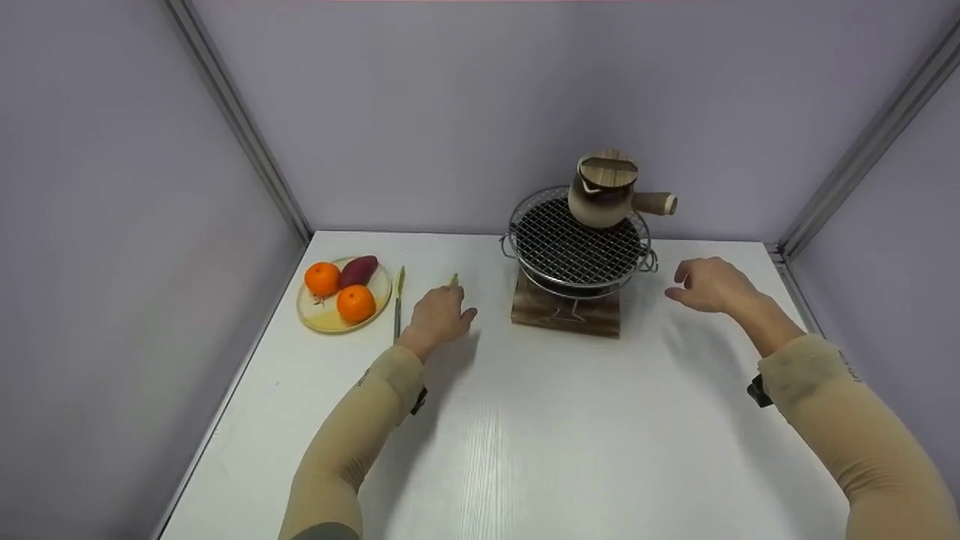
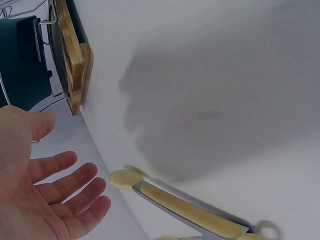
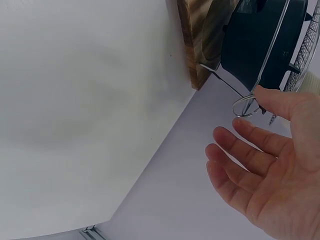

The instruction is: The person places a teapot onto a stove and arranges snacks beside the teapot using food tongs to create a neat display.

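Observation:
My left hand (image 1: pixel 439 315) hovers above a pair of tongs with yellow tips (image 2: pixel 190 210), its fingers relaxed and holding nothing. In the head view the hand covers part of the tongs. To the right of the stove, my right hand (image 1: pixel 711 285) is held in the air with loosely bent fingers, also holding nothing. The stove's round wire grill (image 1: pixel 574 247) sits over a dark pot-like body (image 3: pixel 265 45) on a wooden base (image 1: pixel 566 309). A brown-and-cream teapot (image 1: pixel 598 206) with a wooden lid and side handle rests at the back of the grill.
A cream plate (image 1: pixel 330 322) at the left holds two oranges (image 1: pixel 355 304) and a purple sweet potato (image 1: pixel 358 271). Grey-white walls (image 1: pixel 450 112) close off the back and both sides of the white table (image 1: pixel 555 435). Wire handles stick out at the grill's sides.

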`<state>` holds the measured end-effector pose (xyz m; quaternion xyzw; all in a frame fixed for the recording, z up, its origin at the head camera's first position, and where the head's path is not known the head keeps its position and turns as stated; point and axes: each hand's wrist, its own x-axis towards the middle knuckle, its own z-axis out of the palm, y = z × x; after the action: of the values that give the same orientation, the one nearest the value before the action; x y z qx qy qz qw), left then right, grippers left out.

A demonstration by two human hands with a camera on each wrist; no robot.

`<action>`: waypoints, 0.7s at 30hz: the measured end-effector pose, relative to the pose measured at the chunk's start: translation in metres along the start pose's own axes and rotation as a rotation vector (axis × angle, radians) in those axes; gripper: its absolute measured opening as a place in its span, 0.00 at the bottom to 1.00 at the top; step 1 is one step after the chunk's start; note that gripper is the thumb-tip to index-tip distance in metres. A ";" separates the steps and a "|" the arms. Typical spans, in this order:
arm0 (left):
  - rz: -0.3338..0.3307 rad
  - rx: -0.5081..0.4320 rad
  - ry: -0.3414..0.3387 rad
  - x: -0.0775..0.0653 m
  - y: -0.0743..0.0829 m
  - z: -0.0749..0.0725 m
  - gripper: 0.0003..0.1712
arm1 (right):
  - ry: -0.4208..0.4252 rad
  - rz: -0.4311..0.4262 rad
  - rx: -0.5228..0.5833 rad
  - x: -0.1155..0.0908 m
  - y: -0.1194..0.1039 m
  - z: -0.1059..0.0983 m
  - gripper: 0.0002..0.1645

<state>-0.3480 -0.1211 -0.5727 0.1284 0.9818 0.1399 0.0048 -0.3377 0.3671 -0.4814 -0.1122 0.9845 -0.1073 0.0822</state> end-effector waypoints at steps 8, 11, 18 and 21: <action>-0.022 0.032 0.005 -0.003 -0.011 -0.006 0.28 | -0.011 -0.011 0.013 0.002 -0.006 0.009 0.30; -0.040 0.041 -0.015 -0.004 -0.017 -0.008 0.28 | -0.002 -0.029 0.024 0.004 -0.010 0.011 0.29; -0.079 0.045 -0.038 -0.011 -0.031 -0.011 0.26 | 0.021 -0.086 0.038 0.007 -0.016 0.019 0.25; -0.104 0.041 -0.049 -0.013 -0.035 -0.012 0.26 | 0.029 -0.104 0.041 0.008 -0.017 0.024 0.23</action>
<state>-0.3445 -0.1606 -0.5709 0.0805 0.9894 0.1160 0.0336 -0.3375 0.3440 -0.5014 -0.1601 0.9760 -0.1329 0.0644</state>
